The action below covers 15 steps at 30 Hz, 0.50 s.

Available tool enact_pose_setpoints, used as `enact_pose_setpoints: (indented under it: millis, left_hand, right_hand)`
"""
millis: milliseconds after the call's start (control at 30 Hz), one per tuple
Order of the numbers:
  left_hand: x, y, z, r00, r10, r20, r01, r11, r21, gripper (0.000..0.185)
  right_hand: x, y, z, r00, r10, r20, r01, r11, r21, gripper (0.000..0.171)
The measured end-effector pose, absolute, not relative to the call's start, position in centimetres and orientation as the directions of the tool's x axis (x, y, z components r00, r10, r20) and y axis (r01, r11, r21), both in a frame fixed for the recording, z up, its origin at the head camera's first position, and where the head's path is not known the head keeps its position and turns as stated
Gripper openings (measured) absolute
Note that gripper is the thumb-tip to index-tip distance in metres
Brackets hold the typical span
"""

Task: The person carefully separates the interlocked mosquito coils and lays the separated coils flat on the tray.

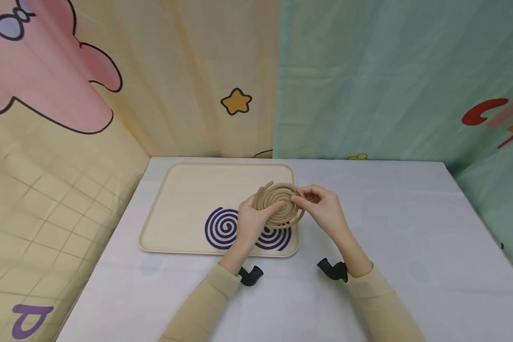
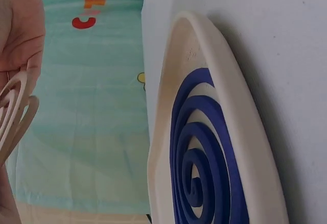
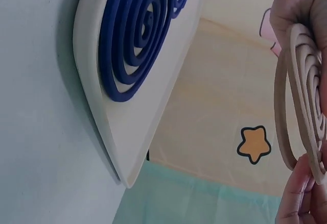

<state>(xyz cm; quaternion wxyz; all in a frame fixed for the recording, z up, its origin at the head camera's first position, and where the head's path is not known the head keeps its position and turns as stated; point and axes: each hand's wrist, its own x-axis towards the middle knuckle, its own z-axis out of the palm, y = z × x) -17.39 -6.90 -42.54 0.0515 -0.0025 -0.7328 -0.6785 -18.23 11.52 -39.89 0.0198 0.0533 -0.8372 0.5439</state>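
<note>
A tan mosquito coil point(image 1: 282, 218), apparently doubled with a second nested coil, is held up over the right part of the tray point(image 1: 196, 185). My left hand point(image 1: 251, 222) grips its left side, thumb lying across the front near the centre. At the right edge, the fingertips of my right hand point(image 1: 326, 209) pinch the coil. In the right wrist view one outer ring point(image 3: 281, 117) stands apart from the rest of the spiral. Below, two dark blue spiral coils point(image 1: 221, 229) lie flat on the tray, the right one partly hidden by the left hand and tan coil.
The cream tray has a raised rim and sits on a white-covered table point(image 1: 389, 228). Black wrist mounts point(image 1: 333, 270) show beside both wrists. Printed curtains point(image 1: 367, 85) hang behind the table and at its sides.
</note>
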Motion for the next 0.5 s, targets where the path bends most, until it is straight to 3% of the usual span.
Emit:
enact_pose_setpoints:
  millis: [200,367,500]
  left_hand:
    - [-17.5,-7.6,-42.2,-0.999,0.029,0.016,0.020,0.143,0.990,0.046]
    - [-17.4,-7.8,-42.1,-0.999,-0.032,-0.004,-0.005,0.048,0.999,0.037]
    - [-17.4,-7.7,-42.3,-0.992,-0.109,0.057,0.056,0.015,0.998,0.035]
  right_hand:
    - [-18.4,11.7,-39.9,-0.992,-0.089,0.086,-0.115,0.394,-0.912,0.024]
    - [-18.1,11.3,-40.5,-0.997,-0.073,0.021,-0.036,0.213,-0.976,0.026]
    - [-17.9,11.1,-40.8,-0.993,-0.115,-0.029,0.016,0.109,-0.994,0.027]
